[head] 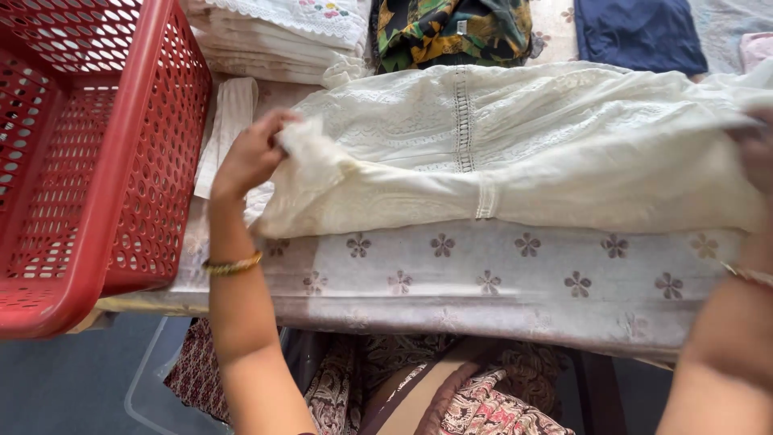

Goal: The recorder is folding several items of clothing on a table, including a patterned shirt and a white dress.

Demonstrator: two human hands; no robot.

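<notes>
While I'm watching this feed from my desk, the red laundry basket [88,161] is sitting at the far left on the table edge, holes all over its wall, and it's hanging a bit past the edge from what I can tell. Just beside it the left hand [251,157] is pinching one end of the cream embroidered garment [515,153], fingers clenched on a bunched-up corner of the cloth, with a gold bangle [232,264] riding on the wrist. That garment is lying stretched across the table on the flower-print tablecloth [483,278], folded lengthwise, its lace strip running up the middle.

Behind it, a stack of folded white linens [274,36] is resting at the back, then a dark patterned piece [451,28], then a navy folded one [640,32].

Over at the far right, the right hand [757,157] is mostly getting cut off by the frame; it's gripping the other end of the garment as far as I can judge, though the fingers are barely showing.

What could go wrong, my guess: the near fold is lying close to the table's front edge, so slack could let it slide off. A hard tug could also snag the lace.
</notes>
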